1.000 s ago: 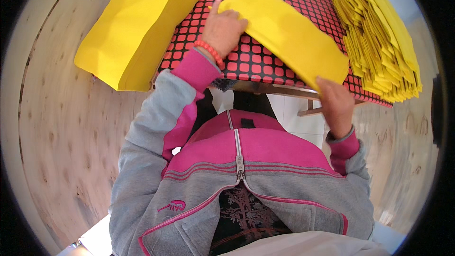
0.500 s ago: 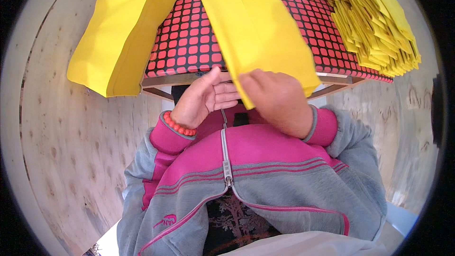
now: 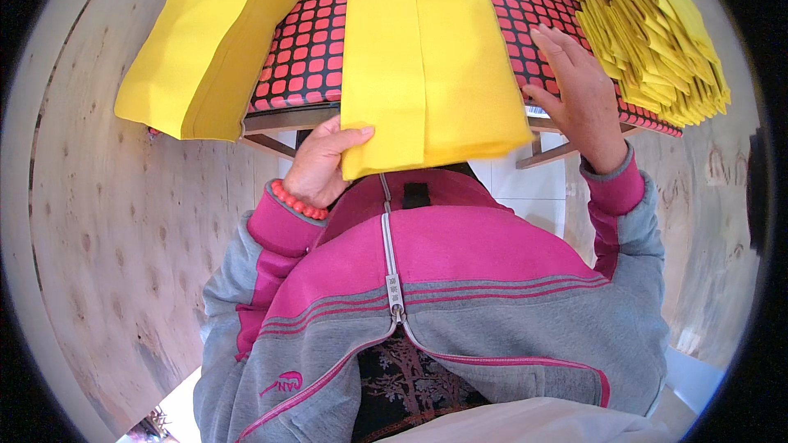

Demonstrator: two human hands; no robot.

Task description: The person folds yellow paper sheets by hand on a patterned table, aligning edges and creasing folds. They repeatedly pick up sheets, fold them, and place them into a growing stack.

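Observation:
A flat yellow fabric piece (image 3: pixel 443 57), with a seam or fold edge running down it, lies over the table's near edge. My left hand (image 3: pixel 324 160) grips its near left corner, thumb on top and fingers underneath. To the right of the piece, my right hand (image 3: pixel 579 90) is raised with its fingers apart, holding nothing. It is between the fabric and a tall pile of folded yellow pieces (image 3: pixel 648 41) at the table's right side. A thick stack of flat yellow fabric (image 3: pixel 197 41) sits at the left end of the table.
The table is covered by a red-and-black checked cloth (image 3: pixel 308 57). Its wooden frame (image 3: pixel 271 125) shows under the near edge. Pale wood-look surfaces (image 3: pixel 123 262) lie to both sides. The stacks at left and right overhang the table's edge.
My right hand has let go of the fabric's near edge and moved right and away from me. My left hand now grips the corner, and the piece has turned straighter.

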